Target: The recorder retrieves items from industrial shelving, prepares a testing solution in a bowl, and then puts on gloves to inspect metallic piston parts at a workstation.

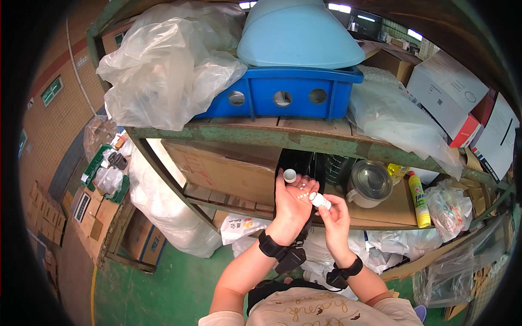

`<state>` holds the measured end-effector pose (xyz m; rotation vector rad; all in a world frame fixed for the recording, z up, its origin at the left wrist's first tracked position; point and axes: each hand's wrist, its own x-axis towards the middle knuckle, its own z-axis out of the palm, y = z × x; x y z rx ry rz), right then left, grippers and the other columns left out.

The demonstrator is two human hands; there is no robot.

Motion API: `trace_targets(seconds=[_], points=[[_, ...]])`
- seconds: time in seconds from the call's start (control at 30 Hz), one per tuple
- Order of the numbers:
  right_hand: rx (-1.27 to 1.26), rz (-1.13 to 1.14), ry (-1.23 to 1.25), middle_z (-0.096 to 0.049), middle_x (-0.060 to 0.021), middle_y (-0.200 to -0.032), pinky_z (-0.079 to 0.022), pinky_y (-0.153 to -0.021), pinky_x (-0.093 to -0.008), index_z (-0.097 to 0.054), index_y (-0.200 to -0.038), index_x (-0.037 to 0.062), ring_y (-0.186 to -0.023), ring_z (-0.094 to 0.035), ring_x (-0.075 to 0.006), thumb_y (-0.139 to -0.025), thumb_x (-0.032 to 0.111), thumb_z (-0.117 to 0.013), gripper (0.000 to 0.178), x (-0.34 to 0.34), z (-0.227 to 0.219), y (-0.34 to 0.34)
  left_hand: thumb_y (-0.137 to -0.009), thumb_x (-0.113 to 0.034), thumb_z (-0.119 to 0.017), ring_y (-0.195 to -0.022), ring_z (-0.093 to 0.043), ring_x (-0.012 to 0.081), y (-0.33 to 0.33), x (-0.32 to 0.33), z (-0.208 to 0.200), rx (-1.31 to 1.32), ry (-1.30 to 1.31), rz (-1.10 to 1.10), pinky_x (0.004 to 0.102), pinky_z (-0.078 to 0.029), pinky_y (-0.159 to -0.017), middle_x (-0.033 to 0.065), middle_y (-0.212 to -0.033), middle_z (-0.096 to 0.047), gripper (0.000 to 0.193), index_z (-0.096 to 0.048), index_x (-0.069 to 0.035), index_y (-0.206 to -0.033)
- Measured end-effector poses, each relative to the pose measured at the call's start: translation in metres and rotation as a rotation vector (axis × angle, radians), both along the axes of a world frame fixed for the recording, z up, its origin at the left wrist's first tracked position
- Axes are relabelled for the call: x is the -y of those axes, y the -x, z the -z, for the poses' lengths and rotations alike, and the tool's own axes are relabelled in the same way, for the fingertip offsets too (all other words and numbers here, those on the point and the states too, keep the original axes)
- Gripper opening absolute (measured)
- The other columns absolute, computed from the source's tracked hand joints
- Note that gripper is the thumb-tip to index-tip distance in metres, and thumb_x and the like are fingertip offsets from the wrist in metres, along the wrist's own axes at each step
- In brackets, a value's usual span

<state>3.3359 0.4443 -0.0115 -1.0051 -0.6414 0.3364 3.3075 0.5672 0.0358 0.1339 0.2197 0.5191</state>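
My left hand [292,207] is turned palm up, cupped, with a small white bottle cap [290,176] held by the thumb and index finger. Several small white tablets [304,195] lie on that palm and fingers. In my right hand [338,221] is a small white pill bottle [320,201], tipped so its mouth points toward the left palm. The bottle's mouth is just beside the tablets. Both hands are in front of the lower shelf, and each wrist wears a black strap with a small device.
A lidded metal pot [371,183] and a yellow spray can [419,200] stand on the lower shelf, right of my hands. Left of them is a large cardboard box [225,173]. Above, a rusty green shelf edge [304,140] carries a blue crate [283,92] and plastic bags.
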Motion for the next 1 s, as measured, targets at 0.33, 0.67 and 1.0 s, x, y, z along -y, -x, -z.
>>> trace_targets(seconds=[0.33, 0.67, 1.0], points=[[0.196, 0.139, 0.177, -0.050, -0.0064, -0.109, -0.050, -0.081, -0.0254, -0.057, -0.110, -0.0017, -0.102, -0.058, -0.0150, -0.086, -0.006, -0.063, 0.025, -0.001, -0.010, 0.001, -0.096, -0.049, -0.046, -0.067, -0.048, 0.0208, -0.002, 0.010, -0.003, -0.060, -0.134, -0.100, 0.0381, -0.045, -0.077, 0.0038, -0.068, -0.044, 0.047, -0.045, -0.009, -0.072], [0.518, 0.208, 0.137, -0.051, -0.0101, -0.110, -0.049, -0.086, -0.0304, -0.061, -0.105, -0.0011, -0.099, -0.058, -0.0207, -0.080, -0.007, -0.067, 0.026, 0.002, -0.008, -0.006, -0.095, -0.054, -0.044, -0.049, -0.037, 0.0147, 0.004, 0.008, -0.012, -0.177, -0.198, -0.008, 0.0326, -0.040, -0.059, 0.0010, -0.063, -0.042, 0.048, -0.044, -0.012, -0.072], [0.594, 0.201, 0.177, -0.056, -0.0124, -0.105, -0.050, -0.086, -0.0331, -0.063, -0.103, 0.0000, -0.098, -0.060, -0.0245, -0.078, -0.005, -0.069, 0.026, 0.007, -0.009, -0.008, -0.094, -0.053, -0.047, -0.049, -0.037, 0.0137, 0.004, 0.004, -0.008, -0.172, -0.207, 0.111, 0.0306, -0.038, -0.055, 0.0006, -0.063, -0.041, 0.046, -0.043, -0.012, -0.072]])
